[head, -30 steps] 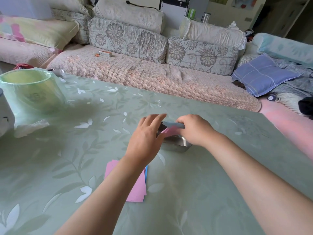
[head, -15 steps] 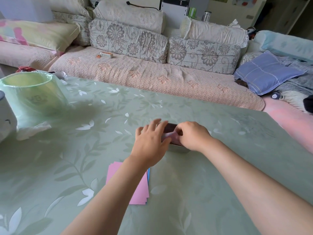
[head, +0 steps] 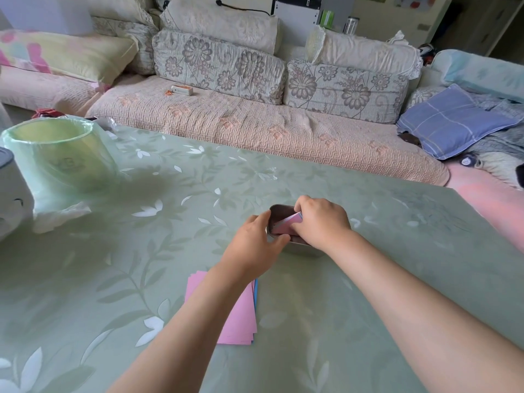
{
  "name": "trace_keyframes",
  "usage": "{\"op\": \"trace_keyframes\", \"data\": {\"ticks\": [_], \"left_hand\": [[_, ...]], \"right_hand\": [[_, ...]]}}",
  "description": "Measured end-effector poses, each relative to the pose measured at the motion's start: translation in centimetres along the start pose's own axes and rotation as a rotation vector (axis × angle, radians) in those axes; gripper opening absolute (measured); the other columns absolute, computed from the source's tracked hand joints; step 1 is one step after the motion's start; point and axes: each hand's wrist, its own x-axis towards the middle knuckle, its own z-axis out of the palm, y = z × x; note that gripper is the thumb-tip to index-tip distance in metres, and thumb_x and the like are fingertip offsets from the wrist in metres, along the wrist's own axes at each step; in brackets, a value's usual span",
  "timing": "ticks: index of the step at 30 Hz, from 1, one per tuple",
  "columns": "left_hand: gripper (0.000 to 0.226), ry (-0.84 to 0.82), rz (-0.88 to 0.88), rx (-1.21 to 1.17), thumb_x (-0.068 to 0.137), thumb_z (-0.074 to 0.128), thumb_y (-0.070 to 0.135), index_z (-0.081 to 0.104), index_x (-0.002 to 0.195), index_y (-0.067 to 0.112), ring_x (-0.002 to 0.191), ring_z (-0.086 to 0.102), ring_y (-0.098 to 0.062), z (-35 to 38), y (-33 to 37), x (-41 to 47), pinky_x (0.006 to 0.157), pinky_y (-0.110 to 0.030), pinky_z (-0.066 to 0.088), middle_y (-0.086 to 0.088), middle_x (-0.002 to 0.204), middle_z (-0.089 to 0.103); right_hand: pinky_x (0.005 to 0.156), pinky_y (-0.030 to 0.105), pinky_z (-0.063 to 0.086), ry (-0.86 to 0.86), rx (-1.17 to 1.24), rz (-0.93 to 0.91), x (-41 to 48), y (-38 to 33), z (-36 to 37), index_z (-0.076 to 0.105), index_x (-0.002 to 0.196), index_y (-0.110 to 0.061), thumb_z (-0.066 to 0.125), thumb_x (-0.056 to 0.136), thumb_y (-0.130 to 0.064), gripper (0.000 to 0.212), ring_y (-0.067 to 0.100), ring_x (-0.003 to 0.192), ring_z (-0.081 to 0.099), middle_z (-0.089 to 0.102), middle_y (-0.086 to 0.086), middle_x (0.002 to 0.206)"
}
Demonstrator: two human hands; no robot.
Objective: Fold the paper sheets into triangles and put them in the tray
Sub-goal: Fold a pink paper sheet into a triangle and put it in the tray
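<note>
Centre of frame: metal tray (head: 279, 207) on the worktop (head: 113, 279), mostly hidden by both hands. Only the far-left rim + a bit of near wall show.

Right hand (head: 320, 222) comes over the tray from the right, fingers clenched on the folded pink paper (head: 286, 224). Paper is tilted, lower end inside the tray, upper edge above the rim. Fingertips are hidden, so can't tell the fold shape.

Left hand (head: 252, 245) sits at the tray's left side, fingers curled at the rim, thumb over the near edge beside the paper. Prob. gripping the tray, but the contact pt is partly blocked.

Below centre: stack of pink sheets (head: 238, 316) flat on the worktop, half under the left forearm. Blue sheet edge (head: 256, 290) peeks out on its right.

Upper left: green-lined bin (head: 56, 160). White appliance (head: 11, 199) is cut off by the left frame edge. Sofa (head: 255, 129) runs across the top.
</note>
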Motion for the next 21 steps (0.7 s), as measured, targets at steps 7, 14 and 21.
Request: {"op": "trace_keyframes", "data": {"ticks": [7, 14, 21], "left_hand": [[0.036, 0.002, 0.006, 0.05, 0.09, 0.061, 0.041, 0.055, 0.121, 0.023, 0.101, 0.059, -0.016, -0.13, 0.24, -0.04, 0.079, -0.024, 0.04, 0.003, 0.111, 0.055], [0.04, 0.005, 0.011, 0.048, 0.091, 0.061, 0.044, 0.053, 0.124, 0.022, 0.101, 0.059, -0.016, 0.04, 0.05, -0.14, 0.077, -0.024, 0.037, 0.006, 0.109, 0.052], [0.051, 0.015, 0.033, 0.013, 0.09, 0.062, 0.043, 0.043, 0.135, 0.03, 0.104, 0.058, -0.015, -0.06, 0.01, -0.34, 0.083, -0.024, 0.039, 0.009, 0.114, 0.051]], "right_hand": [[0.061, 0.028, 0.035, 0.085, -0.18, -0.01, -0.09, -0.23, 0.13, 0.048, 0.108, -0.022, 0.07, 0.076, -0.039, 0.043, 0.024, 0.09, 0.068, 0.066, -0.001, 0.096], [0.069, 0.03, 0.037, 0.014, -0.186, 0.045, 0.46, 0.11, -0.03, 0.058, 0.108, -0.024, 0.066, 0.078, -0.045, 0.037, 0.025, 0.099, 0.065, 0.058, 0.002, 0.109], [0.069, 0.03, 0.037, 0.019, -0.119, 0.04, -0.32, 0.5, -0.57, 0.058, 0.109, -0.025, 0.068, 0.076, -0.052, 0.044, 0.025, 0.097, 0.064, 0.057, 0.001, 0.107]]}}
